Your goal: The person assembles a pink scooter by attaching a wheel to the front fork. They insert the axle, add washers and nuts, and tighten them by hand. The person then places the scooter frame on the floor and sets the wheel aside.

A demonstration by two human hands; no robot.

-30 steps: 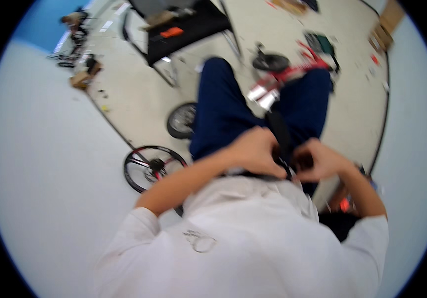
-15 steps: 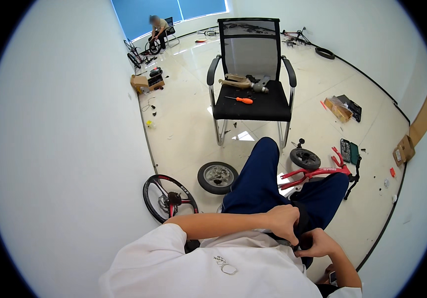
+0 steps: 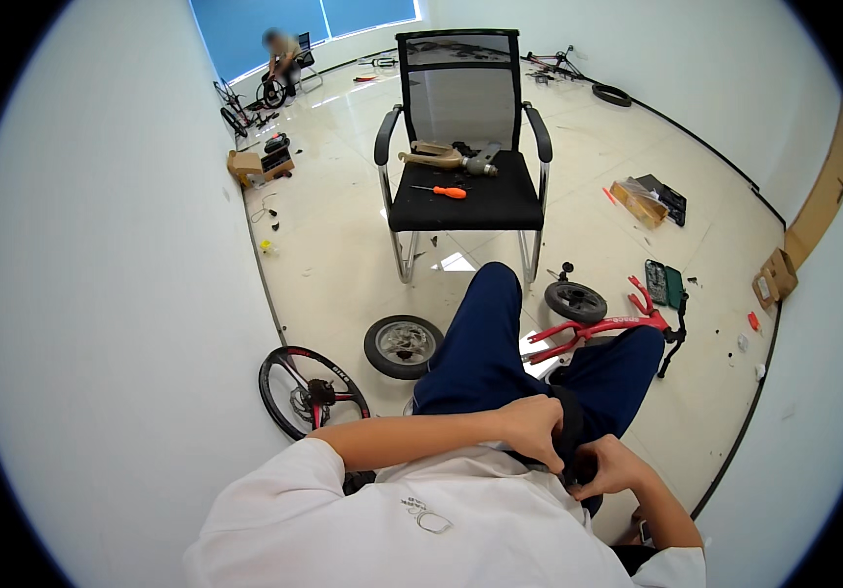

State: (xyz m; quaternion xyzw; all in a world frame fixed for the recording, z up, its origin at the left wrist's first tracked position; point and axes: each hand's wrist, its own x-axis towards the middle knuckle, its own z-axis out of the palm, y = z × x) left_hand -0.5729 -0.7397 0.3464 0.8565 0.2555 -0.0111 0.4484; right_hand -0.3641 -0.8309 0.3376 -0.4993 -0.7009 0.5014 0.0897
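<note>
Over my lap, my left hand (image 3: 536, 429) has its fingers curled around a black, band-like curved thing (image 3: 569, 419). Beside it my right hand (image 3: 609, 465) pinches at the lower part of that same thing, thumb and fingers pressed together. The two hands are close, with thumb tips nearly meeting. My thighs, shirt and hands hide most of the black thing, so its kind cannot be made out.
Ahead stands a black chair (image 3: 465, 211) bearing an orange-handled screwdriver (image 3: 449, 192) and a metal fork (image 3: 431, 155). Around my legs lie a spoked wheel (image 3: 284, 402), small wheels (image 3: 382, 358) (image 3: 576, 302) and a red bike frame (image 3: 607, 325). A person (image 3: 282, 61) sits far left.
The whole view has shifted, so the room's things appear a little farther left. Both hands stay closed at the black thing, with only slight movement of the fingers.
</note>
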